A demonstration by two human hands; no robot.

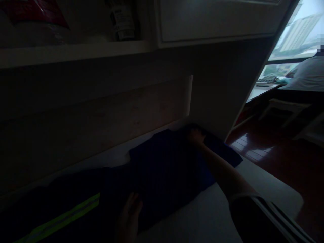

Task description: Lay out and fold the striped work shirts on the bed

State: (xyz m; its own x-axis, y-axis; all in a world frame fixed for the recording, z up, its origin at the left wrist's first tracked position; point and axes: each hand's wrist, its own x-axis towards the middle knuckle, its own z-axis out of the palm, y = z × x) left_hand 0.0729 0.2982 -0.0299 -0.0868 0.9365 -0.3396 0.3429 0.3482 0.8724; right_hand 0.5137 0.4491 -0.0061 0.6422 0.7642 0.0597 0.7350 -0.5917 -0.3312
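A dark blue garment [162, 168] lies spread on a white table [268, 189] in very dim light. My right hand [195, 135] reaches to the garment's far edge near the wall; its fingers look curled on the cloth, but the dark hides the grip. My left hand [130, 216] rests flat on the near part of the garment, fingers stretched out. To the left lies another dark garment with a yellow-green reflective stripe [63, 219].
A wood panel wall [101, 118] rises behind the table, with a shelf [71, 50] and a bottle [123, 20] above. At the right, a red-brown floor [278, 155], and another person [306, 74] sits at a desk by a bright window.
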